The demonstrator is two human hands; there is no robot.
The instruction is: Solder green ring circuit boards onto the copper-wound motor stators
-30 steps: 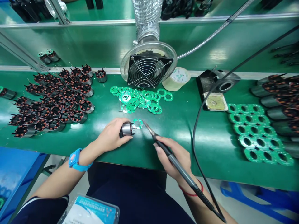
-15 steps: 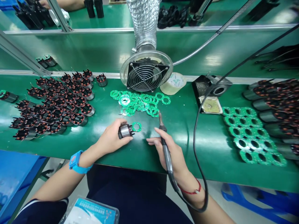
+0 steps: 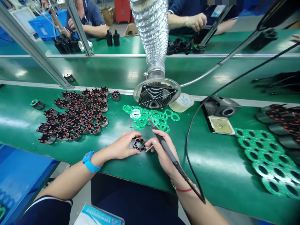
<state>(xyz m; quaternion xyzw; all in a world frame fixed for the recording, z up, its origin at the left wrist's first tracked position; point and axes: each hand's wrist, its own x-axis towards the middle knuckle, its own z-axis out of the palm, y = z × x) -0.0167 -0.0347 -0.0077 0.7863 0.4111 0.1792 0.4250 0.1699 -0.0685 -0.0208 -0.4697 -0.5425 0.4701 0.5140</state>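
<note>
My left hand is closed around a motor stator with copper windings, its open end facing right. In my right hand is a soldering iron, its tip pointing up and left over a pile of green ring-shaped circuit boards. The thumb and fingertips of that hand also pinch a thin pale piece beside the stator's open end. That piece shows edge-on, so I cannot make out its kind.
Many stators stand grouped at left. A fume extractor fan hangs behind the board pile, near a tape roll. At right are an iron stand, rows of ring boards and more stators. Co-workers sit across the bench.
The view has tilted up. My left hand has turned the stator's open end toward me. My right fingers have closed in beside it, and the single ring board no longer lies by the stator.
</note>
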